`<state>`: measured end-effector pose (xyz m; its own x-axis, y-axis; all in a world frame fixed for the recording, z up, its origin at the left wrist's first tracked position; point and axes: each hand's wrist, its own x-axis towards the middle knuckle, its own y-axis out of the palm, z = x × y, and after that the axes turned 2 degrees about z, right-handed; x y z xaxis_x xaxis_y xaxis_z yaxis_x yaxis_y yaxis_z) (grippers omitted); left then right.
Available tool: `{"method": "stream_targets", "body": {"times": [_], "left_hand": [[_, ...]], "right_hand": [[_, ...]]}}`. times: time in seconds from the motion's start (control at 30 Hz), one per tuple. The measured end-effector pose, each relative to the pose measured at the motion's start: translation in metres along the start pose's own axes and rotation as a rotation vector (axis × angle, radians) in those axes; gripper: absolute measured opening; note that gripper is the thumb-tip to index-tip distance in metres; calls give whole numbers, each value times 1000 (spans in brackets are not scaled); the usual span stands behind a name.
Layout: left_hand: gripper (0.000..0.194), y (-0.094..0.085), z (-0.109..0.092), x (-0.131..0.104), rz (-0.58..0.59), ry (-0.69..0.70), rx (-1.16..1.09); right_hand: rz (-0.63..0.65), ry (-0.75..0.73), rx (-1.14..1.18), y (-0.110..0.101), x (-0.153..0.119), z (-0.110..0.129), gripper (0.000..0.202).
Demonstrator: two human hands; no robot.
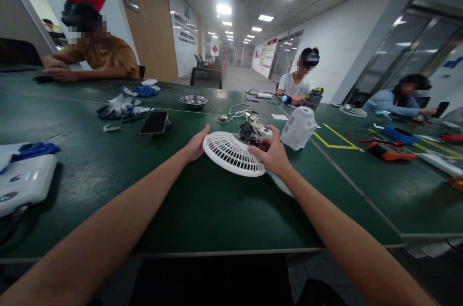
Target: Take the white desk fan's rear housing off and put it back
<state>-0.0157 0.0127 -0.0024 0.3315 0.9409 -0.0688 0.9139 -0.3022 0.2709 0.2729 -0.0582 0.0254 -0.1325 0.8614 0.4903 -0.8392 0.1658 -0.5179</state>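
Note:
Between my hands a white round fan grille (231, 152) is held tilted above the green table, its exposed motor (249, 130) with wires and small parts on the upper side. My left hand (197, 144) grips the grille's left rim, thumb up and the other fingers partly hidden behind it. My right hand (274, 153) is closed round the right side of the fan, thumb beside the motor. Just right of that hand stands a white plastic housing (299, 127) with vent slots. A pale cable (235, 114) lies behind the grille.
A metal bowl (194, 101), a phone (154, 123) and gloves (119, 106) lie on the green table (217, 219). A white device (27, 183) sits at left. An orange meter (390, 153) and blue case (400, 135) are at right. Several people sit around the tables.

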Motion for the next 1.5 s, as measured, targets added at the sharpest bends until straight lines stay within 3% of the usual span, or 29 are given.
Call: {"method": "stream_targets", "body": {"times": [0.13, 0.27, 0.37, 0.47, 0.53, 0.6, 0.77, 0.87, 1.0, 1.1, 1.23, 1.37, 1.5], "left_hand": [[22, 3, 0, 1, -20, -74, -76], [18, 2, 0, 5, -142, -116, -30], [19, 1, 0, 7, -192, -123, 19], [20, 0, 2, 9, -214, -115, 55], [22, 0, 3, 10, -221, -110, 74], [24, -1, 4, 9, -224, -100, 98], [27, 1, 4, 5, -204, -78, 111], [28, 1, 4, 5, -196, -79, 111], [31, -3, 8, 9, -183, -56, 135], [32, -7, 11, 12, -171, -52, 157], [31, -8, 12, 13, -138, -50, 158], [30, -4, 10, 9, -152, -44, 166], [31, -2, 8, 6, -154, -34, 182]], "right_hand": [[86, -161, -173, 6, 0, 0, 107], [104, -243, -173, -1, 5, -7, 100], [-4, -263, -167, -12, 12, -19, 82], [-231, -163, -262, -22, 20, -37, 76], [-305, -76, -325, -27, 24, -51, 77], [-288, 21, -303, -29, 26, -64, 81], [-85, 266, -227, -30, 26, -80, 94], [-140, 303, -207, -28, 27, -81, 91], [-287, 492, 218, -25, 31, -73, 71], [-207, 569, 536, -25, 31, -60, 54], [-98, 504, 760, -19, 27, -36, 52], [-73, 276, 625, -3, 19, -14, 58], [74, 72, 388, 6, 9, 3, 80]]}}
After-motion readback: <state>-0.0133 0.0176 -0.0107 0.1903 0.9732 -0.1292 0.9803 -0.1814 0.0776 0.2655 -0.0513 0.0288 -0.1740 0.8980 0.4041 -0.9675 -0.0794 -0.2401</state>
